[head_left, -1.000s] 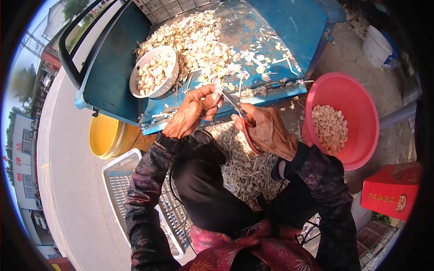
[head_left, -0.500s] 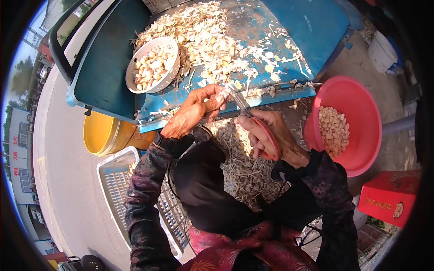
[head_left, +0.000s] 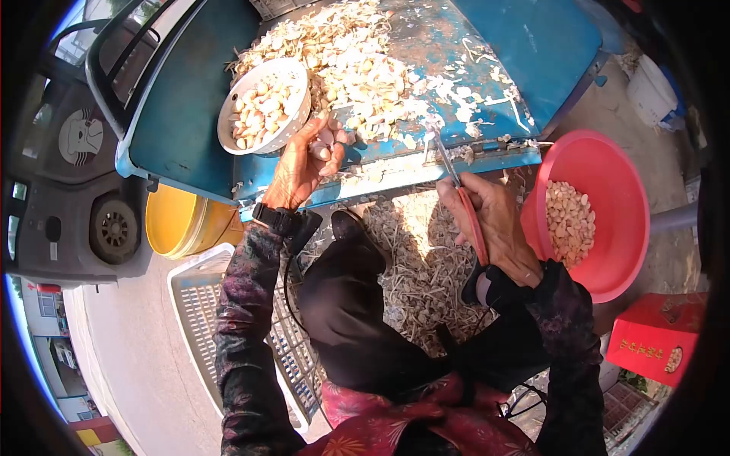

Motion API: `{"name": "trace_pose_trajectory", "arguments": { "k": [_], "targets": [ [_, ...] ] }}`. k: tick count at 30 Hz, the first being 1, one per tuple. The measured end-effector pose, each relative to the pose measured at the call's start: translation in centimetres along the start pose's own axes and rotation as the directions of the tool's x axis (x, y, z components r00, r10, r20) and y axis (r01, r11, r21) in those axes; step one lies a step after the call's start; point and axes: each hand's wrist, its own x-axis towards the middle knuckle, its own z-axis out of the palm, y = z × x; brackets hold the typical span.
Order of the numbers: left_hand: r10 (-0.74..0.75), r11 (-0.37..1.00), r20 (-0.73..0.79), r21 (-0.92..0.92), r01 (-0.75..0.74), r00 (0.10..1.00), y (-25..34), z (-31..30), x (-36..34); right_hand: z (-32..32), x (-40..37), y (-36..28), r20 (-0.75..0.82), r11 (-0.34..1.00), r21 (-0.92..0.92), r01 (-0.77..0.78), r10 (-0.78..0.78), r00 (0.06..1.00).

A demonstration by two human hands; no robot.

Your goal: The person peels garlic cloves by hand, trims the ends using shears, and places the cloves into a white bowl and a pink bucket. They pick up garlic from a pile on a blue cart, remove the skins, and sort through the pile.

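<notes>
My left hand [head_left: 300,163] reaches up to the edge of the blue cart bed [head_left: 190,114], its fingers closed around pale garlic cloves [head_left: 325,142] just right of a white bowl [head_left: 262,149] of cloves. A big heap of garlic and skins [head_left: 357,61] lies beyond it. My right hand [head_left: 498,228] grips red-handled scissors [head_left: 449,163] with the blades pointing up toward the cart's front edge, apart from the left hand. A red basin [head_left: 608,163] holding trimmed cloves sits just right of that hand.
Cut stems and skins [head_left: 418,266] litter the ground between my knees. A yellow bucket [head_left: 179,220] and a white crate [head_left: 198,319] stand at the left, a red box [head_left: 658,342] at the lower right, a white bucket [head_left: 654,91] beyond. A grey vehicle [head_left: 68,175] fills the left edge.
My left hand left the scissors and moved up-left with cloves toward the white bowl. My right hand drew the scissors right. A grey vehicle has come into view at the left.
</notes>
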Motion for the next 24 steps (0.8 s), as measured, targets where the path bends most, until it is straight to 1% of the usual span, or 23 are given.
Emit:
{"name": "trace_pose_trajectory", "arguments": {
  "k": [1, 2, 3, 4, 5, 6, 8, 9, 13, 15, 16, 17, 18, 19, 20, 22, 24],
  "targets": [
    [0.053, 0.977, -0.025, 0.208, -0.047, 0.998, -0.2, -0.5, 1.4, 0.1, 0.0, 0.1, 0.0, 1.0, -0.001, 0.0, 0.0, 1.0],
    [0.113, 0.909, -0.037, 0.407, -0.088, 0.993, -0.3, -0.8, 2.5, 0.1, 0.1, 0.1, -0.013, 1.0, 0.005, 0.002, -0.001, 1.0],
    [0.116, 0.909, -0.035, 0.407, -0.092, 0.993, -0.3, -0.9, 3.5, 0.1, 0.2, 0.0, -0.028, 1.0, 0.012, 0.003, -0.003, 1.0],
    [0.282, 0.66, 0.019, 0.722, -0.208, 0.959, -0.5, -0.8, 4.4, 0.1, 0.2, 0.0, -0.03, 1.0, 0.011, 0.003, -0.003, 1.0],
    [0.408, 0.296, 0.13, 0.917, -0.266, 0.904, -0.9, -0.8, 5.1, 0.0, 0.2, 0.0, -0.023, 1.0, -0.006, 0.0, 0.0, 1.0],
    [0.408, 0.296, 0.131, 0.917, -0.267, 0.903, -1.0, -0.4, 5.2, -0.1, 0.2, 0.0, -0.017, 1.0, -0.022, -0.003, 0.002, 1.0],
    [0.342, 0.03, 0.251, 0.96, -0.278, 0.905, -1.1, 0.5, 5.2, -0.2, 0.1, 0.0, -0.019, 1.0, -0.023, 0.007, -0.008, 1.0],
    [0.385, -0.065, 0.302, 0.951, -0.301, 0.872, -1.5, 0.5, 5.6, -0.2, 0.0, 0.1, -0.017, 0.999, -0.027, 0.018, -0.019, 1.0],
    [0.359, -0.108, 0.269, 0.963, -0.246, 0.894, -1.7, 0.2, 7.3, 0.0, 0.0, 0.1, -0.001, 1.0, -0.015, 0.025, -0.025, 1.0],
    [0.375, -0.188, 0.256, 0.962, -0.197, 0.891, -1.6, -0.9, 8.2, 0.1, 0.0, 0.2, 0.003, 0.999, -0.014, 0.04, -0.04, 0.999],
    [0.375, -0.19, 0.259, 0.961, -0.199, 0.89, -1.7, -1.6, 8.3, 0.0, 0.0, 0.1, -0.001, 0.999, -0.013, 0.041, -0.041, 0.999],
    [0.365, -0.041, 0.335, 0.938, -0.344, 0.869, -1.7, -2.6, 8.3, -0.1, -0.1, 0.0, 0.003, 0.999, -0.025, 0.039, -0.039, 0.999],
    [0.366, 0.11, 0.407, 0.874, -0.473, 0.837, -1.7, -3.1, 8.1, -0.1, -0.2, -0.1, 0.006, 0.999, -0.035, 0.037, -0.037, 0.999],
    [0.26, 0.168, 0.271, 0.932, -0.32, 0.927, -0.5, -2.0, 6.3, 0.0, -0.3, -0.2, 0.003, 0.999, -0.03, 0.035, -0.035, 0.999],
    [0.256, 0.166, 0.27, 0.934, -0.317, 0.928, -0.2, -1.4, 5.2, 0.0, -0.4, -0.3, 0.011, 1.0, 0.003, 0.006, -0.006, 1.0],
    [0.304, 0.385, 0.111, 0.894, -0.228, 0.946, 0.0, -1.0, 3.9, 0.2, -0.4, -0.3, 0.025, 0.999, 0.038, -0.021, 0.02, 0.999],
    [0.333, 0.407, 0.086, 0.885, -0.225, 0.939, -0.7, -2.5, 5.0, 0.2, -0.3, -0.3, 0.051, 1.0, -0.008, -0.005, 0.005, 0.999]
  ]
}}
